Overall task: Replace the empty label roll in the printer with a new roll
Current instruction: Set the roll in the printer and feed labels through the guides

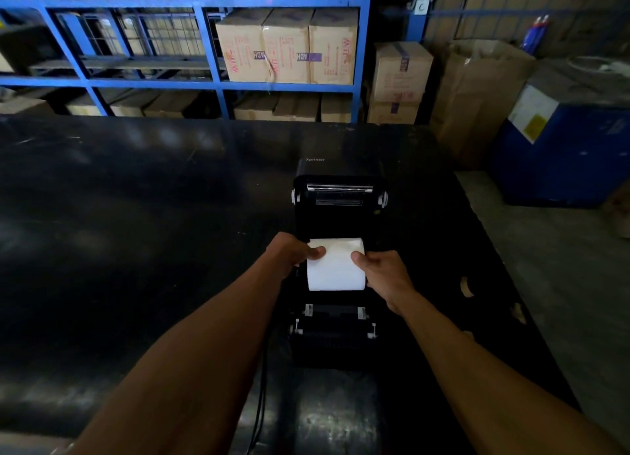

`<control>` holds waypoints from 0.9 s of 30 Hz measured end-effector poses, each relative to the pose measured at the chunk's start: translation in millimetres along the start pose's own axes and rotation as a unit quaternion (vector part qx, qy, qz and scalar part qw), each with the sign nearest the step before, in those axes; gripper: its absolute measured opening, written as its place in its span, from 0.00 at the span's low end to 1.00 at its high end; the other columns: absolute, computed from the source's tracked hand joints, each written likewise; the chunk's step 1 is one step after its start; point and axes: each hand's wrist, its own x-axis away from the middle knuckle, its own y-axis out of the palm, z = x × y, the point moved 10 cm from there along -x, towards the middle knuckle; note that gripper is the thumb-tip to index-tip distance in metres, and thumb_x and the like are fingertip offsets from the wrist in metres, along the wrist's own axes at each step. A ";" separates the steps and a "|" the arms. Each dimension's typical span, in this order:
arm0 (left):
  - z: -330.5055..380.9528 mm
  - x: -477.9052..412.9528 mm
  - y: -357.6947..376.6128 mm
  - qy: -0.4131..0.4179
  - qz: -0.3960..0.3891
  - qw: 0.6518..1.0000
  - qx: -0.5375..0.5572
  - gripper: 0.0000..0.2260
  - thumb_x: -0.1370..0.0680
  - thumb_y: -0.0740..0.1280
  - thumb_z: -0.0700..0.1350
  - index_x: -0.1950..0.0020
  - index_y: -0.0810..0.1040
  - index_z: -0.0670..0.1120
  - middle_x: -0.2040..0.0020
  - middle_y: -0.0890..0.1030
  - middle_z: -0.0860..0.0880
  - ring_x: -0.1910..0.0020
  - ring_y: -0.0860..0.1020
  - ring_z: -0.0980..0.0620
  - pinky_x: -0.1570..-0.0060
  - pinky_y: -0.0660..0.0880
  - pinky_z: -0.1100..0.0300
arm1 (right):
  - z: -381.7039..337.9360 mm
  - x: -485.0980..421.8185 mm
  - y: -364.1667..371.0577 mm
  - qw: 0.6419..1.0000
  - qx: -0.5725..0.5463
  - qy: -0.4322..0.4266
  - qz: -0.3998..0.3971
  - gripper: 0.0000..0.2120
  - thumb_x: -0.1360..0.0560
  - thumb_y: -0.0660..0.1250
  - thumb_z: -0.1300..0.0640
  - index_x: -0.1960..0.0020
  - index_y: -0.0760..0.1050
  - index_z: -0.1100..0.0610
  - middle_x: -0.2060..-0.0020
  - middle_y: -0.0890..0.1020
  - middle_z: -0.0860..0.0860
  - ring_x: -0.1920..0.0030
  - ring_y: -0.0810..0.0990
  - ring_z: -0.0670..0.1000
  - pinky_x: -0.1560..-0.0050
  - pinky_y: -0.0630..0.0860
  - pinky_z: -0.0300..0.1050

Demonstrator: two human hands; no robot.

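Note:
A black label printer (337,338) stands on the dark table with its lid (341,195) swung up and back. A full white label roll (335,265) sits in the open bay, lying on its side. My left hand (293,250) grips the roll's left end, thumb on top. My right hand (383,275) grips its right end, thumb on the paper. The roll's ends and the bay's holders are hidden by my fingers. A small brown cardboard core (466,287) lies on the table to the right of the printer.
The black table (136,250) spreads wide to the left. A black cable (260,396) runs from the printer toward me. Blue shelving (204,83) with cardboard boxes (286,45) stands behind. A blue bin (562,154) and brown boxes sit at the right, beyond the table edge.

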 end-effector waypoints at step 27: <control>1.5 -13.1 4.0 0.000 0.010 0.999 -0.047 0.31 0.33 0.80 0.50 0.38 0.76 0.35 0.41 0.80 0.38 0.43 0.80 0.41 0.45 0.76 0.50 | 3.2 -3.1 -1.3 0.999 0.032 0.022 -0.012 0.21 0.25 0.71 0.52 0.52 0.80 0.72 0.52 0.84 0.68 0.48 0.83 0.66 0.44 0.78 0.66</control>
